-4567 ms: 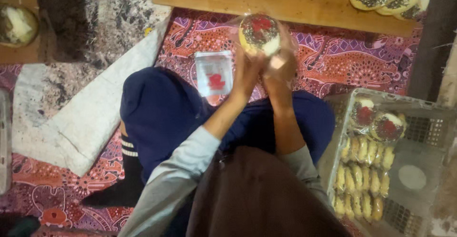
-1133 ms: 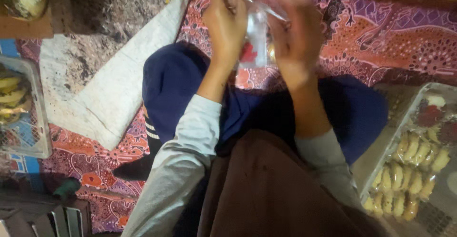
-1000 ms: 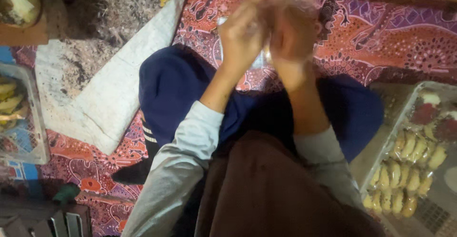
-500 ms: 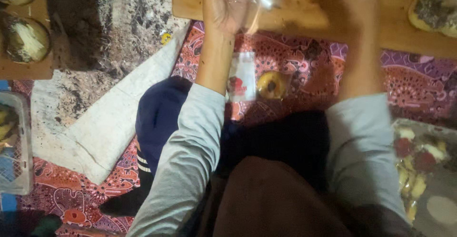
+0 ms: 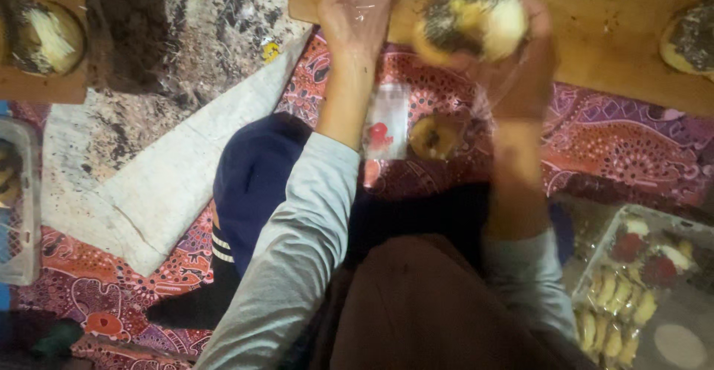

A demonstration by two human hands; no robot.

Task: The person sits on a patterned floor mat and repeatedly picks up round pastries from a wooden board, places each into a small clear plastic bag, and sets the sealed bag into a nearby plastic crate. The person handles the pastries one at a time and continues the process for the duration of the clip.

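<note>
Nearest the camera, the person sits cross-legged on a patterned red cloth [image 5: 617,147], grey sleeves reaching forward over dark trousers. By the right knee a clear plastic tray [image 5: 647,288] holds small rolls and a few red-topped pieces, so some items look already packed. On the cloth between the knees lie a small clear wrapper with a red spot [image 5: 385,123] and, just beside it, a plain small pastry [image 5: 435,136], both apparently not yet dealt with.

Further out, the right hand [image 5: 520,65] is closed around a round topped bun [image 5: 472,17], held up above the near edge of the wooden board [image 5: 595,50]. The bun is pale and domed, with dark sprinkles over one side and a creamy white patch on the other; it is blurred by motion, so finer detail cannot be told. The left hand [image 5: 355,13] is lifted beside it, fingers loosely curled on a thin clear plastic bag [image 5: 364,5] with a red mark near the top. The bun is outside the bag, so wrapping this one looks barely begun.

At the far right more sprinkled buns [image 5: 688,39] rest unwrapped on the board. Far left, another topped bun [image 5: 44,35] sits on a second board.
</note>
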